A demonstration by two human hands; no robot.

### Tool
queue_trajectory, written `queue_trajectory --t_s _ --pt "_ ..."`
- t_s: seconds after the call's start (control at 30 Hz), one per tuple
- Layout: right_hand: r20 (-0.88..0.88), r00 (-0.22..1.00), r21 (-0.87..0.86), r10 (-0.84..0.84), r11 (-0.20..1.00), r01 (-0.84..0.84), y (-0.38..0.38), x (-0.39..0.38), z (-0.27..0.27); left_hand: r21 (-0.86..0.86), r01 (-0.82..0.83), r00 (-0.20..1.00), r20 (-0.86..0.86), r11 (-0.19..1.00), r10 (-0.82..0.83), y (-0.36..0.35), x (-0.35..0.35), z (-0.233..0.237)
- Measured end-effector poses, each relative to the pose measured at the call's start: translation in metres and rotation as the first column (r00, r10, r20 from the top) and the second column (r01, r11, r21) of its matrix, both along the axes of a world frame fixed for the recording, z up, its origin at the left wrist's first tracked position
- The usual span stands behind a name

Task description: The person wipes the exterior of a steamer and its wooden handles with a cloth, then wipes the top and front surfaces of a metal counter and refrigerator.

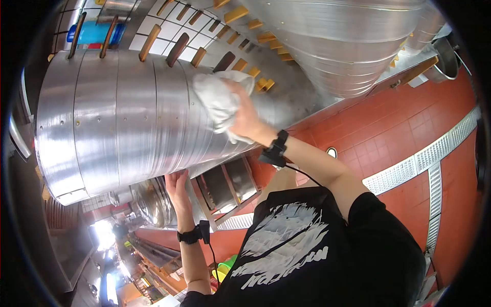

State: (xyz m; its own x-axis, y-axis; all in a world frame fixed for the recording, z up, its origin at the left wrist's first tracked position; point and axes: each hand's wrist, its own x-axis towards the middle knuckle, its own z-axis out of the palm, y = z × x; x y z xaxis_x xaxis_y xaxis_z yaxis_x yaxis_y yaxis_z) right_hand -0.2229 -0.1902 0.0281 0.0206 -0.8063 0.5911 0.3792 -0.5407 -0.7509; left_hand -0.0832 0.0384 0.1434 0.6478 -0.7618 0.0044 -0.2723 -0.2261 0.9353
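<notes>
Against the near stack of steel steamer tiers (117,123): white cloth (217,100), bunched under the right hand (245,115), with the fingers closed on it and pressing it flat to the metal. The left hand (176,185) is spread open on the stack's side, likely to steady it. The stack's long axis runs across the frame, its base toward the red tiled floor (409,123). Wooden handles (177,49) jut from it.

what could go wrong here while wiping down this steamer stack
1. The right hand presses the white cloth against the stacked metal steamers. A hard push might shift the tiers, though the left hand rests against them as a brace.
2. The cable running from the right wrist could snag on the wooden handles sticking out nearby.
</notes>
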Motion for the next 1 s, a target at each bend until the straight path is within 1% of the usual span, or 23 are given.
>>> queue_trajectory --t_s 0.03,0.1,0.13,0.17,0.2,0.23,0.27,0.33,0.37,0.43,0.47,0.53,0.57,0.63,0.7,0.73,0.77,0.8,0.83,0.87,0.93,0.97,1.0 --pt "0.010 0.999 0.093 0.038 0.995 -0.039 0.004 0.007 -0.031 0.001 -0.007 1.000 0.004 1.000 0.007 0.001 0.001 0.001" --pt "-0.194 0.978 0.386 0.083 0.922 -0.002 0.018 -0.002 -0.083 0.017 0.017 1.000 0.012 1.000 -0.017 0.002 0.001 0.003" --pt "-0.308 0.952 0.377 0.003 0.918 0.119 0.022 0.008 -0.133 0.019 0.009 1.000 0.011 1.000 -0.009 0.003 0.000 0.004" --pt "-0.418 0.905 0.349 -0.077 0.906 0.238 0.021 0.014 -0.172 0.012 0.017 1.000 0.013 1.000 -0.017 0.003 -0.001 0.004" --pt "-0.403 0.915 0.465 0.007 0.863 0.199 0.020 0.003 -0.181 0.003 0.025 1.000 0.014 1.000 -0.025 0.002 -0.002 0.004" --pt "-0.378 0.921 0.575 0.089 0.803 0.158 0.021 -0.004 -0.186 0.001 0.017 1.000 0.013 1.000 -0.017 0.003 -0.003 0.005" --pt "-0.378 0.921 0.573 0.095 0.805 0.153 0.018 -0.003 -0.188 -0.012 0.024 1.000 -0.003 1.000 -0.024 0.003 -0.003 0.005" --pt "-0.331 0.943 0.615 0.027 0.765 0.193 0.001 0.004 -0.185 -0.029 0.025 1.000 -0.016 0.999 -0.025 0.002 0.001 0.007" --pt "-0.333 0.942 0.615 0.035 0.766 0.189 -0.010 0.009 -0.181 -0.032 0.053 0.999 -0.010 0.998 -0.054 0.002 0.002 0.007" --pt "-0.429 0.903 0.638 -0.022 0.701 0.320 -0.031 0.014 -0.161 -0.021 0.075 0.997 -0.015 0.997 -0.076 0.008 0.002 0.006" --pt "-0.433 0.901 0.639 -0.019 0.699 0.322 -0.045 0.015 -0.160 -0.033 0.088 0.996 -0.022 0.996 -0.089 0.008 0.003 0.005" --pt "-0.536 0.829 0.655 0.162 0.699 0.287 -0.063 0.012 -0.165 -0.031 0.112 0.993 -0.025 0.993 -0.113 0.013 0.010 0.002" --pt "-0.540 0.827 0.655 0.158 0.695 0.295 -0.061 0.009 -0.169 -0.029 0.119 0.992 -0.031 0.992 -0.120 0.016 0.014 -0.001" --pt "-0.520 0.826 0.668 0.216 0.706 0.236 -0.058 0.002 -0.167 -0.098 0.140 0.990 0.023 0.985 -0.138 0.020 0.026 -0.011" --pt "-0.523 0.826 0.670 0.209 0.700 0.247 -0.039 -0.001 -0.172 -0.139 0.141 0.990 0.004 0.980 -0.142 0.027 0.037 -0.019" --pt "-0.471 0.872 0.677 0.138 0.690 0.256 -0.028 -0.001 -0.175 -0.177 0.129 0.991 -0.008 0.976 -0.133 0.030 0.042 -0.022" --pt "-0.415 0.908 0.685 0.066 0.679 0.264 -0.016 0.002 -0.179 -0.175 0.137 0.990 -0.017 0.975 -0.142 0.033 0.048 -0.024" --pt "-0.415 0.910 0.680 0.010 0.668 0.302 -0.004 0.004 -0.177 -0.141 0.150 0.989 0.017 0.979 -0.150 0.033 0.050 -0.019" --pt "-0.422 0.907 0.680 0.006 0.663 0.313 0.004 0.006 -0.174 -0.106 0.163 0.986 0.051 0.981 -0.158 0.034 0.056 -0.019" --pt "-0.366 0.928 0.686 -0.069 0.655 0.319 0.012 0.008 -0.171 -0.102 0.170 0.985 0.043 0.980 -0.167 0.042 0.073 -0.027" --pt "-0.218 0.951 0.689 -0.220 0.655 0.310 0.026 0.019 -0.178 -0.046 0.236 0.964 0.137 0.971 -0.228 0.051 0.108 -0.040" --pt "-0.228 0.946 0.687 -0.232 0.650 0.325 0.034 0.024 -0.181 -0.047 0.248 0.962 0.127 0.968 -0.240 0.055 0.123 -0.047" --pt "-0.199 0.922 0.631 -0.333 0.676 0.381 0.041 0.031 -0.190 0.008 0.177 0.949 0.265 0.984 -0.172 0.052 0.132 -0.048"
